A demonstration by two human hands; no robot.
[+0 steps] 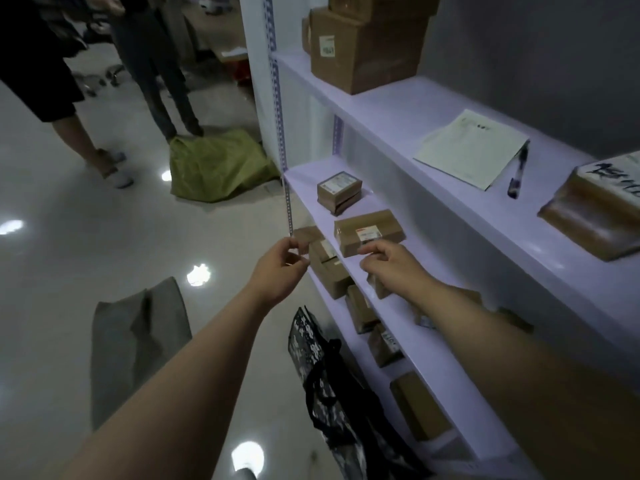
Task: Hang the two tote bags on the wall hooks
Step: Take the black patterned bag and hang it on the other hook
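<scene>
A black-and-white patterned tote bag (329, 393) with black handles hangs low against the front of the white shelf unit (398, 327), below my arms. A flat grey tote bag (138, 344) lies on the floor to the left. My left hand (280, 268) is held out at the shelf's front corner with thumb and forefinger pinched; whether anything small is between them is unclear. My right hand (384, 268) hovers over the middle shelf beside a brown parcel (369, 235), fingers curled, with nothing visible in it. No wall hook is in view.
Several brown parcels lie on the shelves, with cardboard boxes (367, 46), papers (471, 148) and a pen (517, 174) on the top shelf. A green sack (214, 164) lies on the glossy floor. Two people's legs (166, 91) stand at the back left.
</scene>
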